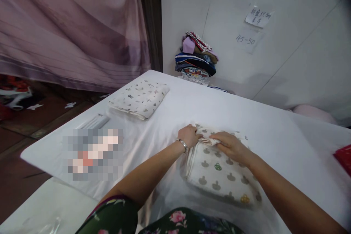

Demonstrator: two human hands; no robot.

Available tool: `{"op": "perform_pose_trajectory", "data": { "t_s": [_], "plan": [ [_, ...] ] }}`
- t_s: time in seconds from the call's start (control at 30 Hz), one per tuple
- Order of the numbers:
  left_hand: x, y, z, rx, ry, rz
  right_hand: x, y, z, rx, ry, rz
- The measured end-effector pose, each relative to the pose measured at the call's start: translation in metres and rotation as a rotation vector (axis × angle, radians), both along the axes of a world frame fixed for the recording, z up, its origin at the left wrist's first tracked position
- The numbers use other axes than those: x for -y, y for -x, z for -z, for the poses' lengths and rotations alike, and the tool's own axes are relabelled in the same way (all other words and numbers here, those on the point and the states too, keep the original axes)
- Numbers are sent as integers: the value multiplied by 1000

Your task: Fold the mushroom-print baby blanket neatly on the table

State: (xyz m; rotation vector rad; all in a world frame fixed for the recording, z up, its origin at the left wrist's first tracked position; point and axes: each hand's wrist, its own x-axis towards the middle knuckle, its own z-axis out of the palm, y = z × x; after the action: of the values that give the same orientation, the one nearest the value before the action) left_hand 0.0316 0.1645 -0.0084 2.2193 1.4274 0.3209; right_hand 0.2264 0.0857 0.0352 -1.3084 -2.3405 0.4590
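Note:
A folded white cloth (223,179) with grey mushroom prints, plus a green and a yellow one, lies on the white table in front of me. My left hand (189,137), with a silver bracelet at the wrist, is closed on the cloth's far left part. Beside it, my right hand (230,147) pinches a rolled or doubled edge of the same cloth between thumb and fingers. The fingertips of both hands are partly hidden by the fabric. A second folded cloth (139,98), white with small scattered prints, rests farther away to the left, apart from my hands.
The white-covered table (274,142) has a rounded left corner. On its left lie a whitish flat object (93,121) and a blurred-out patch. Folded clothes (196,58) are stacked against the wall behind. A pinkish curtain (68,25) hangs at left; something red (344,159) sits at right.

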Motion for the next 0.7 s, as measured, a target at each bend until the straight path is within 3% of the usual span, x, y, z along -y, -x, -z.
{"op": "perform_pose_trajectory", "data": {
  "t_s": [0.1, 0.2, 0.4, 0.53, 0.7],
  "plan": [
    [-5, -8, -1, -25, 42, 9, -14, 5, -6, -17, 85, 15],
    [-7, -8, 1, 117, 48, -18, -33, 9, -4, -77, 172, 92],
    [-14, -4, 18, 363, 217, -228, -83, 20, 25, -108, 272, 196],
    [-17, -4, 24, 377, 225, -251, -97, 24, 38, -75, 220, 202],
    [-16, -2, 25, 457, 233, -273, -89, 23, 44, 113, 155, 220]
  ]
}}
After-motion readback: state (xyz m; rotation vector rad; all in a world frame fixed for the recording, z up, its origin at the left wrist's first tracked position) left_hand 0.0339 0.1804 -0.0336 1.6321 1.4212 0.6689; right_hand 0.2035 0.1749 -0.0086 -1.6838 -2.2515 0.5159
